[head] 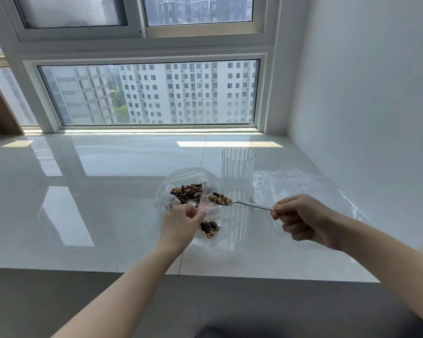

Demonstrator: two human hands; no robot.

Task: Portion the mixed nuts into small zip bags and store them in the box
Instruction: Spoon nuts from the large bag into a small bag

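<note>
No text, label, brand or number can be read on anything here.

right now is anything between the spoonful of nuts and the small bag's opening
Nothing visible blocks it. The spoon, loaded with nuts, is held by the right hand right at the mouth of the small zip bag, which the left hand pinches open. The glass stands behind, off the path.

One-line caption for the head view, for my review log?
Right hand holds a spoon of mixed nuts at a small zip bag pinched by the left hand.
</note>
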